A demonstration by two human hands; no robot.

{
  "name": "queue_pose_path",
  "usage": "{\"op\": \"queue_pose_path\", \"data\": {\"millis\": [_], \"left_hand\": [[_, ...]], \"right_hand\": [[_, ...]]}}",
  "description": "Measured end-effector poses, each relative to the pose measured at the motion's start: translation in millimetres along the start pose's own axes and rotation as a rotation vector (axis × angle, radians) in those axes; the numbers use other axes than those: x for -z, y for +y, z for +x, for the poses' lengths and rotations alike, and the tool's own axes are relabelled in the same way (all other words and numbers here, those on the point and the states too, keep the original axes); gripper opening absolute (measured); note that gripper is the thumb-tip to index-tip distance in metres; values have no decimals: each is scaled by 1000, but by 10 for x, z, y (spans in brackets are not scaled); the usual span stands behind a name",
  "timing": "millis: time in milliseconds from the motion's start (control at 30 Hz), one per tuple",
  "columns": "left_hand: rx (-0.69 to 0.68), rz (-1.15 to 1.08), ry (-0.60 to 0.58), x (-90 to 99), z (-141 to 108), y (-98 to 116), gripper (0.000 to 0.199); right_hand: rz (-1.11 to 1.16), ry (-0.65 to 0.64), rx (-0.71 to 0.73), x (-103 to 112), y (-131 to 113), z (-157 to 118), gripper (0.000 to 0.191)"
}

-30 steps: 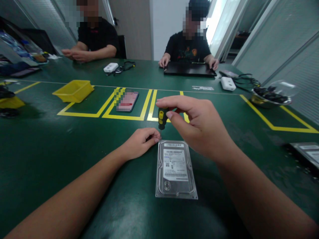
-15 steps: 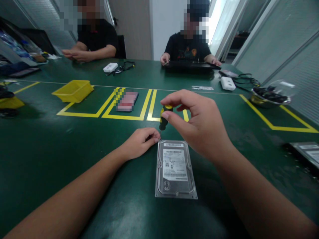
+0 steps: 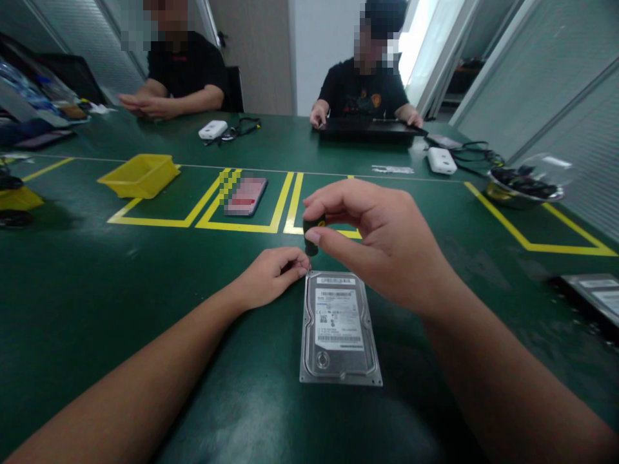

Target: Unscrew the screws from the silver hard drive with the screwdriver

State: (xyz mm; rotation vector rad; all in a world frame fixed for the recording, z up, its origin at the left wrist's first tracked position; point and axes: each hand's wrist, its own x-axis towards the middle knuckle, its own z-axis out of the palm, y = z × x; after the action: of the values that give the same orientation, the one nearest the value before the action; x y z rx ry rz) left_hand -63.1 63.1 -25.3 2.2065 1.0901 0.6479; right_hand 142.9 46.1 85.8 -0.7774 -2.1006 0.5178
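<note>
Screwdriver (image 3: 313, 237) is pinched in curled right hand (image 3: 382, 241), above hard drive (image 3: 340, 328); left hand (image 3: 271, 278) curls at drive's corner, grip unclear

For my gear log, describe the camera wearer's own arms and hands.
The left hand and right hand wear no gloves, and no rings show. The left forearm and right forearm are bare in view: no sleeve, watch, bracelet or cable.
</note>
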Motion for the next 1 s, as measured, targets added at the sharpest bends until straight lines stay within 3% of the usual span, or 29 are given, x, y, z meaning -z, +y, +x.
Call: {"op": "queue_pose_path", "data": {"millis": [100, 300, 867, 1000], "left_hand": [[4, -8, -10, 2, 1, 8, 15], [15, -21, 1, 8, 5, 32, 12], [32, -20, 0, 12, 1, 55, 12], [26, -10, 5, 11, 0, 49, 11]], "right_hand": [[-8, 2, -20, 5, -3, -3, 10], [-95, -24, -13, 43, -35, 6, 24], [-326, -78, 82, 77, -13, 11, 41], [-460, -27, 94, 35, 6, 16, 31]]}}
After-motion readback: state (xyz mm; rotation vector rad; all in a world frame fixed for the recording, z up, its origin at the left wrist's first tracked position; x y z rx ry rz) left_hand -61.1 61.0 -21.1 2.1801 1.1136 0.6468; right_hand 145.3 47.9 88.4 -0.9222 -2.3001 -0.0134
